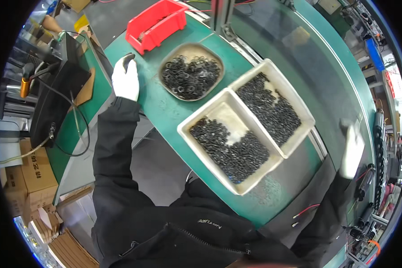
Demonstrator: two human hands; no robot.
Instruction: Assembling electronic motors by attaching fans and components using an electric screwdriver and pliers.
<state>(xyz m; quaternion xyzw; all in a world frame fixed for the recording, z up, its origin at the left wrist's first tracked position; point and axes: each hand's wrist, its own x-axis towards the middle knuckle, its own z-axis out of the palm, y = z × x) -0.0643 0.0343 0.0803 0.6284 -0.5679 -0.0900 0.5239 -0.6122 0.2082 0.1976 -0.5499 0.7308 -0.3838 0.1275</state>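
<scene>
My left hand point(126, 79), in a white glove with dark fingertips, rests at the left edge of the green table. Its thumb stands apart from the fingers, and nothing shows in it. Nearest to it are a rounded metal tray point(219, 77) of dark rings point(190, 78) and a red plastic bin point(154, 32). My right hand point(353, 152), also gloved in white, is stretched far right over the conveyor belt point(319, 76). Motion smears its fingers, so any hold is hidden. Two off-white trays point(186, 129) point(304, 109) of small black parts point(230, 152) stand side by side between my arms.
A metal rail point(248, 47) with an upright post runs between the table point(152, 107) and the belt. Left stand a black machine point(60, 89) with a looping cable and cardboard boxes point(38, 172). Loose red-tipped wires point(306, 210) lie near my right forearm.
</scene>
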